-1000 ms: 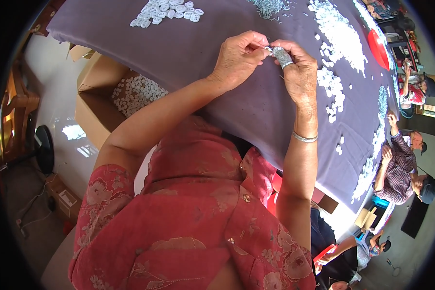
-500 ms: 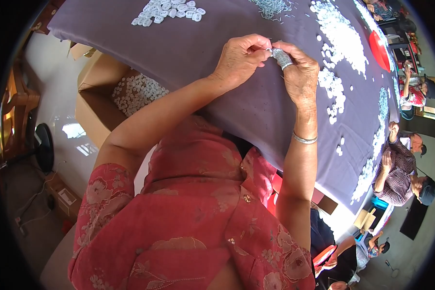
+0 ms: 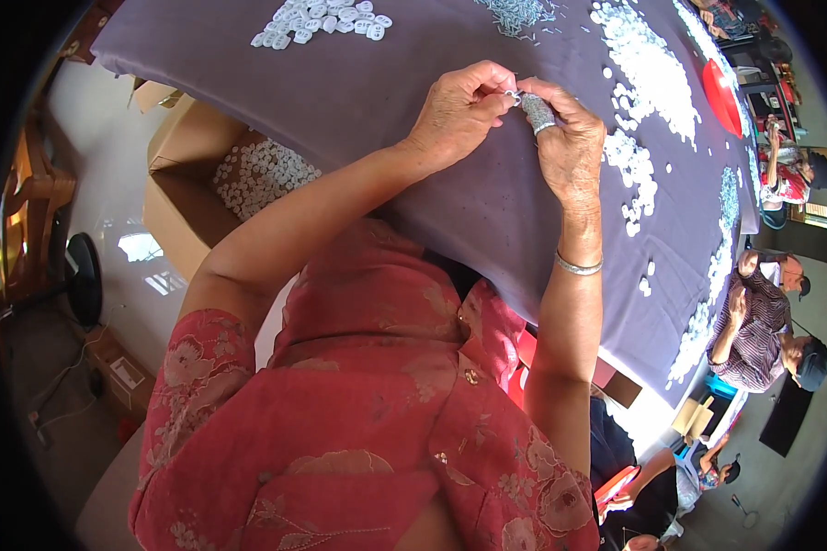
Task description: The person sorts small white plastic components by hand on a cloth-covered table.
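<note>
Above the purple-grey tablecloth [image 3: 358, 101], my two hands meet at the fingertips. Pinched in my left hand [image 3: 458, 112] is a small white plastic piece [image 3: 514, 96], partly hidden by the fingers. My right hand [image 3: 570, 147] reaches it from the other side, its fingers closed and a silvery wrap [image 3: 538, 112] round the thumb. Whatever the right fingertips grip is too small to make out. A pile of white plastic pieces [image 3: 322, 18] lies beyond my left hand, and small grey-blue pins or screws [image 3: 515, 14] lie straight ahead.
Large heaps of white pieces [image 3: 648, 78] spread to the right, with a red bowl [image 3: 721, 98] behind them. An open cardboard box [image 3: 179, 174] of white pieces stands below the table edge at left. Other people, one in a striped shirt [image 3: 753, 326], sit along the right.
My hands stay almost in place. The right thumb has shifted slightly and a bit more of the white piece shows between the fingertips.
</note>
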Demonstrator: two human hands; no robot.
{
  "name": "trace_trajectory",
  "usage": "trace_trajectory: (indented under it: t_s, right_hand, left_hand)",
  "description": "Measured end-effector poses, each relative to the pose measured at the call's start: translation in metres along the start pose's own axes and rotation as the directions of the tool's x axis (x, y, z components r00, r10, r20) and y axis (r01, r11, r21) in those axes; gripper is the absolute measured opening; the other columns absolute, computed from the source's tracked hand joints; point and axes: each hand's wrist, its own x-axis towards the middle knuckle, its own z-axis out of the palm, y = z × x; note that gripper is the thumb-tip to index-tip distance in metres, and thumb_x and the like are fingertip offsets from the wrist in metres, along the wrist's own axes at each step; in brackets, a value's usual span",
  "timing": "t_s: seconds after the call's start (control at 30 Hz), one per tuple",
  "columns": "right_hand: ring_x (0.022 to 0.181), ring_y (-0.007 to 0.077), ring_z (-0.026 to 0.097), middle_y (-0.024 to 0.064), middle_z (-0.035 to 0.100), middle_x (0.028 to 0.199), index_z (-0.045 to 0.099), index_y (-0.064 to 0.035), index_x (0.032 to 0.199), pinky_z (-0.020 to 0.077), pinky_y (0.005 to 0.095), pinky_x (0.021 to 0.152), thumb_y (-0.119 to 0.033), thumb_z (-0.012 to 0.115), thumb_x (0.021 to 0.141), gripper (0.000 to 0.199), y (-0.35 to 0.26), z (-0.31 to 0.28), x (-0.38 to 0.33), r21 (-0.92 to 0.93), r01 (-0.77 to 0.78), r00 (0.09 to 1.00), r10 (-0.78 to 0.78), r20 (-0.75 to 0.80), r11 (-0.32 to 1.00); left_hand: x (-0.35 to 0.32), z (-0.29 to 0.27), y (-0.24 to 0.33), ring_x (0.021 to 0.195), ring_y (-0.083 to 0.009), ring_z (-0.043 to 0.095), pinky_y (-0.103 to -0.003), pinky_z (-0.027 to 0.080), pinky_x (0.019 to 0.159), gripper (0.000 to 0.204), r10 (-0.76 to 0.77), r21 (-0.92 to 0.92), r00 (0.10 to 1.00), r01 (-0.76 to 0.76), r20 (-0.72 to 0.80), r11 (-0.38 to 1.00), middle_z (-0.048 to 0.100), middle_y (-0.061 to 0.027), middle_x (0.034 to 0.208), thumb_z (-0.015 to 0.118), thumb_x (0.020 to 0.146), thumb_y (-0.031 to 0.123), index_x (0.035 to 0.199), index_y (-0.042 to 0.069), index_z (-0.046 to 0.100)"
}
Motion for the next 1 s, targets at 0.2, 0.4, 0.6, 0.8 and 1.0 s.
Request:
trace_trajectory:
  t_s: [0.2, 0.4, 0.6, 0.8, 1.0]
  right_hand:
    - [0.088, 0.0146, 0.062, 0.0070, 0.067, 0.096, 0.066, -0.0050, 0.098, 0.0484, 0.0252, 0.079, 0.006, 0.058, 0.078, 0.024, -0.0040, 0.0014, -0.0006, -0.056, 0.015, 1.000, -0.015, -0.004, 0.998]
    - [0.087, 0.0188, 0.064, 0.0086, 0.067, 0.095, 0.065, -0.0054, 0.099, 0.0491, 0.0274, 0.077, 0.005, 0.059, 0.078, 0.024, -0.0031, 0.0036, 0.0009, -0.198, 0.112, 0.993, -0.115, -0.004, 0.974]
    - [0.087, 0.0190, 0.064, 0.0084, 0.067, 0.095, 0.065, -0.0054, 0.099, 0.0492, 0.0278, 0.076, 0.003, 0.060, 0.078, 0.023, -0.0061, 0.0034, -0.0007, -0.204, 0.090, 0.996, -0.092, -0.004, 0.975]
    - [0.084, 0.0170, 0.064, 0.0088, 0.067, 0.091, 0.064, -0.0065, 0.102, 0.0496, 0.0274, 0.074, 0.002, 0.060, 0.079, 0.024, -0.0065, 0.0048, -0.0001, -0.188, 0.098, 0.995, -0.103, -0.018, 0.977]
    - [0.072, 0.0083, 0.057, 0.0035, 0.063, 0.080, 0.061, -0.0089, 0.109, 0.0484, 0.0232, 0.065, 0.002, 0.060, 0.080, 0.031, -0.0041, 0.0048, -0.0009, -0.142, 0.018, 1.000, -0.021, -0.022, 0.990]
  left_hand:
    - [0.0005, -0.0011, -0.0021, 0.074, -0.0079, 0.055, -0.025, 0.052, 0.063, 0.008, 0.006, 0.027, 1.000, -0.006, 0.007, 1.000, 0.058, -0.0016, 0.084, 0.057, 0.084, 0.002, 0.091, 0.004, 0.057]
    - [0.0008, -0.0009, -0.0017, 0.075, -0.0095, 0.056, -0.026, 0.054, 0.064, 0.008, 0.018, -0.014, 1.000, -0.018, 0.018, 1.000, 0.058, -0.0034, 0.085, 0.055, 0.084, 0.000, 0.091, 0.003, 0.056]
    - [0.0013, -0.0006, -0.0017, 0.075, -0.0099, 0.057, -0.026, 0.055, 0.063, 0.008, -0.006, -0.061, 1.000, 0.007, 0.017, 0.998, 0.058, -0.0047, 0.086, 0.054, 0.084, -0.001, 0.091, 0.002, 0.056]
    - [0.0024, -0.0003, -0.0029, 0.074, -0.0094, 0.056, -0.026, 0.055, 0.062, 0.007, 0.007, -0.076, 1.000, -0.006, 0.012, 0.997, 0.057, -0.0042, 0.086, 0.053, 0.084, -0.002, 0.090, 0.002, 0.055]
    - [0.0017, -0.0005, -0.0006, 0.075, -0.0101, 0.057, -0.026, 0.055, 0.062, 0.007, -0.022, -0.098, 1.000, 0.022, 0.005, 0.995, 0.057, -0.0046, 0.086, 0.053, 0.084, -0.001, 0.091, 0.002, 0.055]
